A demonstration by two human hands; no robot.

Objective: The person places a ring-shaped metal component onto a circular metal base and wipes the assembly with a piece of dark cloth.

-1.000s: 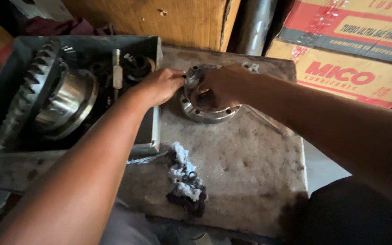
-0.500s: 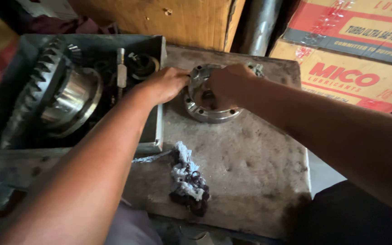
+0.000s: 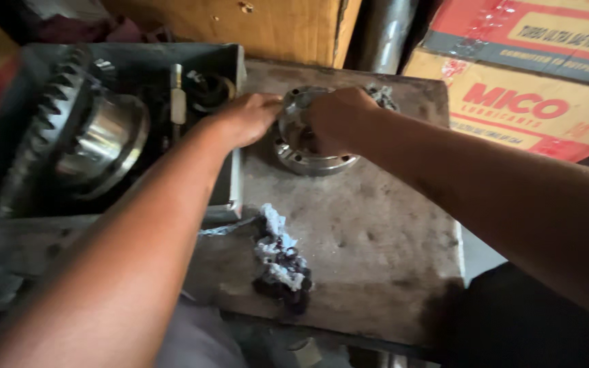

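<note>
Reaching forward with both arms, we have our hands on a round metal flange (image 3: pixel 308 158) with bolt holes around its rim, which lies flat at the far end of a worn grey counter (image 3: pixel 376 238). Our left hand (image 3: pixel 243 119) touches the flange's left edge with its fingers together. Our right hand (image 3: pixel 335 119) covers the flange's top, fingers curled down over its middle; we cannot tell what they clamp underneath.

Just left of the left fingers sits a grey metal tray (image 3: pixel 234 184) holding a large toothed gear (image 3: pixel 49 129) with a shiny steel hub, a short shaft (image 3: pixel 176 102) and a dark ring. Nearer to us than the fingers, a dirty white rag (image 3: pixel 279 262) lies crumpled on the counter. Beyond the right fingers stand a printed cardboard box (image 3: pixel 512 102) and a grey pipe (image 3: pixel 383 31).
</note>
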